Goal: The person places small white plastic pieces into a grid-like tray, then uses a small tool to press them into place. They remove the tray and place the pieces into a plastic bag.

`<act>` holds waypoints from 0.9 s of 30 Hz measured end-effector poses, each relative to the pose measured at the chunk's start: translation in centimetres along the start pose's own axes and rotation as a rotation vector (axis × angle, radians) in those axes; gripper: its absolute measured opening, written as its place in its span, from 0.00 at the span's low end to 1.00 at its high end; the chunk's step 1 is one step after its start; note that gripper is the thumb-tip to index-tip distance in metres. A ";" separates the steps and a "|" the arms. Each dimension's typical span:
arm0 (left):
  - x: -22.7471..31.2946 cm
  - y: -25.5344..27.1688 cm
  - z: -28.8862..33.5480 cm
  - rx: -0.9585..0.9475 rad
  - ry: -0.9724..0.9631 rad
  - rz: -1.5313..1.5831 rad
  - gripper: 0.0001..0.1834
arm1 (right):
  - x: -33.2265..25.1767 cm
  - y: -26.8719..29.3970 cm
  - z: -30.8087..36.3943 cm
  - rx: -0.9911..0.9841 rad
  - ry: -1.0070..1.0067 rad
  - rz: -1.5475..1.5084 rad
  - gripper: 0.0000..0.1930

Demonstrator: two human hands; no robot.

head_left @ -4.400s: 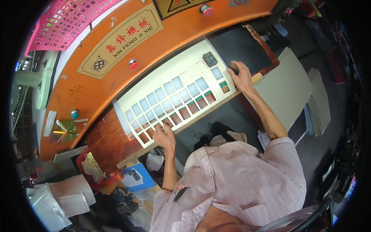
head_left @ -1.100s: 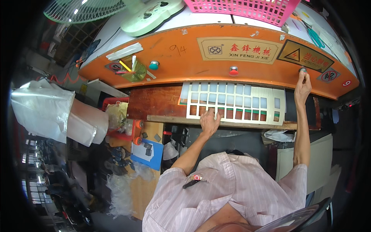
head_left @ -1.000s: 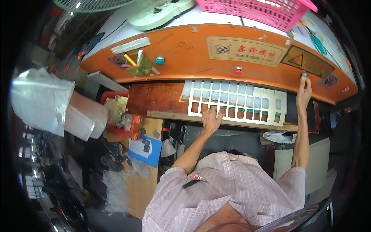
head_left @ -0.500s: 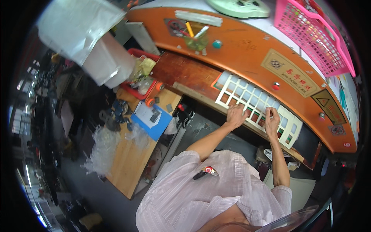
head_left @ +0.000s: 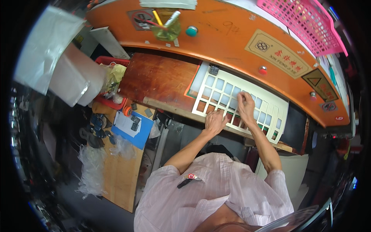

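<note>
A cream grid panel (head_left: 237,87) with rows of rectangular openings lies on the bench, partly over a pale sheet (head_left: 199,80). Pale and reddish-brown surfaces show through its openings. My left hand (head_left: 215,121) rests at the panel's near edge, fingers bent but apart, with nothing visible in them. Farther right, my right hand (head_left: 246,107) is over the middle of the grid with its thumb and fingers drawn together. Whatever they may pinch is too small to make out. A small dark square piece (head_left: 213,70) sits at the panel's far left corner.
An orange machine front (head_left: 216,33) with a green button (head_left: 191,31) and red button (head_left: 262,70) rises behind the panel. A pink basket (head_left: 301,23) stands above. On the left are a red crate (head_left: 116,103), a blue clipboard (head_left: 142,133) and clear plastic bags (head_left: 92,166).
The view has shifted, showing more of the panel's far side and the dark piece. My right hand has moved left across the grid, closer to my left hand, which stays at the near edge.
</note>
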State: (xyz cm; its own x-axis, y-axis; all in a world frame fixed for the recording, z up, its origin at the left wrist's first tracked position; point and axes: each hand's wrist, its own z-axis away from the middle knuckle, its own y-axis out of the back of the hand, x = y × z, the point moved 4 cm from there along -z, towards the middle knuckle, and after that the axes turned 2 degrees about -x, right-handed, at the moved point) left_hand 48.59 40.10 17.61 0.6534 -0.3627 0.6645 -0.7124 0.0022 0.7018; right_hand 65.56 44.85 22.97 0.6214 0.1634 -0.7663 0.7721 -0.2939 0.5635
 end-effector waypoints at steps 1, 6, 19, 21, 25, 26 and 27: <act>0.1 0.1 -0.1 -0.019 0.002 -0.014 0.13 | -0.4 -0.9 -2.1 -0.018 0.041 0.007 0.11; 0.3 -0.2 -0.4 -0.062 0.096 -0.046 0.11 | -2.5 -7.3 -10.9 -0.181 0.229 0.148 0.35; -0.5 -1.6 0.3 -0.065 0.156 -0.109 0.08 | 3.5 -8.4 -17.8 -0.429 -0.261 -0.391 0.34; -0.5 -1.6 0.4 -0.044 0.170 -0.075 0.08 | 3.0 -7.2 -16.8 -0.425 -0.096 -0.226 0.33; -0.5 -1.6 0.3 -0.049 0.157 -0.096 0.09 | 1.9 -7.9 -14.2 -0.451 0.190 -0.020 0.34; -0.5 -1.6 0.4 -0.071 0.156 -0.113 0.09 | 1.9 -8.4 -13.7 -0.466 0.166 -0.012 0.34; -0.6 -1.6 0.4 -0.084 0.161 -0.116 0.10 | 2.0 -8.8 -13.3 -0.478 0.161 -0.011 0.34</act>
State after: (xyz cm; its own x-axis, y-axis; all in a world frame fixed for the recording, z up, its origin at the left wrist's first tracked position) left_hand 49.27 39.91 16.00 0.7671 -0.2116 0.6057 -0.6106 0.0491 0.7904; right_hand 61.78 60.33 20.61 0.5968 0.3185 -0.7365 0.7298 0.1662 0.6632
